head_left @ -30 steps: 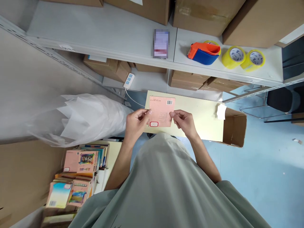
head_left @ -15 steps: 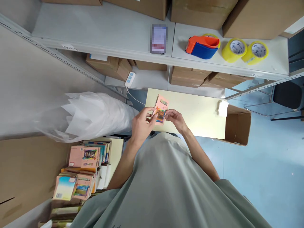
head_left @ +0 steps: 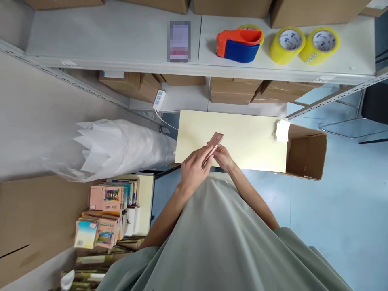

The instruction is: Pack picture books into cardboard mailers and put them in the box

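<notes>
A small pink book is held between my two hands above the near edge of the pale yellow table. It is tilted, with a narrow pink side and part of its page edges facing up. My left hand is closed around it, fingers along its left side and thumb on the near side. On the far right of the book, my right hand pinches its lower part; some of those fingertips are hidden behind the book.
Stacked books stand at lower left, below a plastic-wrapped white bundle. An open cardboard box adjoins the table's right end. The shelf ahead holds a tape dispenser, yellow tape rolls and a blurred phone.
The book has turned from its cover facing up to a tilted, edge-on position. My left hand has rolled over it and shifted right; my right hand still grips from the other side.
</notes>
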Motion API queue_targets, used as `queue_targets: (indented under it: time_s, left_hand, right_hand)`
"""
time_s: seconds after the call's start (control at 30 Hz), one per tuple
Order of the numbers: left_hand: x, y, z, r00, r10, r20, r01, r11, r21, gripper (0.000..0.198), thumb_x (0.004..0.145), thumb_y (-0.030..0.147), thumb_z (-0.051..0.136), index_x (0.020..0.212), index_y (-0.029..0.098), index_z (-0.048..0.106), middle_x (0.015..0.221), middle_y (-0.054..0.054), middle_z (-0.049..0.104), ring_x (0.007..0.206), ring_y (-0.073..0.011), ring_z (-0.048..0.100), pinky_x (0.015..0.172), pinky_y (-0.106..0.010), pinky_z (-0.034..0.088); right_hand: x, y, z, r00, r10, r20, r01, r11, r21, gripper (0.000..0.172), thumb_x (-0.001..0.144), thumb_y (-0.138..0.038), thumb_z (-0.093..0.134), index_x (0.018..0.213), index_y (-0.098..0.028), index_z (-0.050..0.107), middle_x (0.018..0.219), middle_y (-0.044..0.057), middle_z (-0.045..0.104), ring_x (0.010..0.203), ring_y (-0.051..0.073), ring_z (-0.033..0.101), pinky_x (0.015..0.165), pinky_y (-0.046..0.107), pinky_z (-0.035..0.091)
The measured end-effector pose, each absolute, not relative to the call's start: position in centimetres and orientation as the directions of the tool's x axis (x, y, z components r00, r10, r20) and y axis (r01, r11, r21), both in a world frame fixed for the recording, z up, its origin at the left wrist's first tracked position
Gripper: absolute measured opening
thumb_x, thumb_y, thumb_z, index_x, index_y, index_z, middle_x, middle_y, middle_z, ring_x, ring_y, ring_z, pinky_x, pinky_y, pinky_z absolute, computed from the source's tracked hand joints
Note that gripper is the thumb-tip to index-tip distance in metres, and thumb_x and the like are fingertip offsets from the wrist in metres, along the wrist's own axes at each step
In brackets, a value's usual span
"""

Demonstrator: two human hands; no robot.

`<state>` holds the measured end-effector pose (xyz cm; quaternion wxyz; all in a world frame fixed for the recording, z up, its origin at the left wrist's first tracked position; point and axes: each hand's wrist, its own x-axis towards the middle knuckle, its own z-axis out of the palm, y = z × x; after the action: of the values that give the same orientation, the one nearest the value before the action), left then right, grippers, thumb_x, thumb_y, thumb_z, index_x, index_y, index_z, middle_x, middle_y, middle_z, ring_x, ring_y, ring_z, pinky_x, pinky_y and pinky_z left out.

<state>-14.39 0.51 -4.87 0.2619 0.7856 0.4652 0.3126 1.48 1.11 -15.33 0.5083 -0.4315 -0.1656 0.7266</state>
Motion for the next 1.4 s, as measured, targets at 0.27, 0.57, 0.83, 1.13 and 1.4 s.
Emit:
queue_targets:
  time_s: [0.27,0.57,0.83,1.13,1.4]
  left_hand:
    - [-14.2,1.6,-9.1,0.006,0.998,0.059,0.504,-0.054,0.862,0.047,0.113,0.056,0.063,0.146,0.023,0.073,0.142,-0.016,0.081,0.118,-0.0226,0.082,0.091,-0.031,0.067]
    - [-15.1,3.8,-16.4,-0.006,0.877,-0.481,0.09,0.479,0.873,0.056,0.093,0.067,0.069,0.13,0.024,0.073,0.139,-0.016,0.082,0.118,-0.0274,0.082,0.091,-0.04,0.065]
    - [-16.2,3.4,-17.7,-0.12,0.798,-0.59,-0.119,0.579,0.807,0.052,0.082,0.051,0.077,0.128,0.028,0.076,0.136,-0.008,0.083,0.128,-0.0289,0.076,0.103,-0.039,0.056]
    - [-21.5,4.8,-22.4,-0.136,0.765,-0.629,-0.02,0.633,0.774,0.061,0.071,0.064,0.083,0.116,0.023,0.081,0.131,-0.015,0.083,0.134,-0.0343,0.074,0.115,-0.047,0.055]
    - [-24.6,11.8,-25.8,-0.125,0.752,-0.647,0.072,0.658,0.75,0.032,0.076,0.051,0.081,0.089,0.022,0.077,0.102,-0.011,0.086,0.113,-0.0313,0.08,0.108,-0.046,0.061]
  right_hand:
    - [5.7,0.5,-15.8,0.061,0.904,-0.423,-0.38,-0.371,-0.848,0.056,0.069,-0.06,0.101,0.105,-0.025,0.075,0.097,0.002,0.082,0.086,0.017,0.071,0.085,0.033,0.06]
    - [3.0,-1.0,-13.7,-0.072,0.986,-0.151,0.005,-0.151,-0.989,0.032,0.101,-0.052,0.078,0.122,-0.028,0.08,0.123,0.007,0.079,0.091,0.018,0.076,0.089,0.035,0.065]
    - [1.4,-0.1,-16.3,-0.013,0.986,-0.164,0.149,-0.16,-0.976,0.038,0.106,-0.059,0.071,0.126,-0.029,0.083,0.121,0.007,0.082,0.088,0.021,0.081,0.08,0.035,0.07]
    - [0.1,3.1,-24.5,0.108,0.862,-0.495,0.167,-0.506,-0.846,0.029,0.093,-0.043,0.073,0.112,-0.023,0.082,0.105,0.008,0.088,0.088,0.024,0.081,0.084,0.038,0.069]
    - [-4.3,9.3,-28.6,0.171,0.76,-0.627,0.085,-0.646,-0.759,0.028,0.075,-0.031,0.08,0.101,-0.022,0.079,0.096,0.005,0.086,0.08,0.02,0.077,0.076,0.033,0.065]
